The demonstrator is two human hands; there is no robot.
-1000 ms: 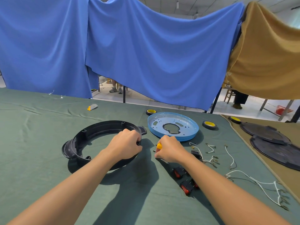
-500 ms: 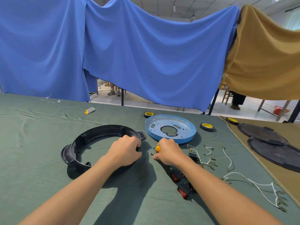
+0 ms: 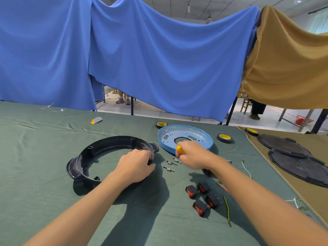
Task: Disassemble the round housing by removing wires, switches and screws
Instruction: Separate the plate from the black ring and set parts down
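The black round housing ring (image 3: 99, 148) lies flat on the green cloth at centre left. My left hand (image 3: 136, 165) grips its right rim, fingers curled over the edge. My right hand (image 3: 192, 155) holds a yellow-handled screwdriver (image 3: 180, 150), just right of the ring and in front of the blue metal disc (image 3: 184, 135). Several loose screws (image 3: 170, 165) lie between my hands. Several black rocker switches with red buttons (image 3: 202, 196) sit under my right forearm. A white wire (image 3: 245, 168) and a green wire (image 3: 227, 209) lie to the right.
Three rolls of black-and-yellow tape (image 3: 225, 137) stand near the blue disc and the brown cloth. Two black round covers (image 3: 292, 157) rest on the brown cloth at right. A small yellow-and-grey tool (image 3: 96, 120) lies far left. Blue and tan curtains hang behind the table.
My right hand has lifted away from the ring and moved right toward the blue disc with the screwdriver. The screws it covered now show. My left hand stays on the ring.
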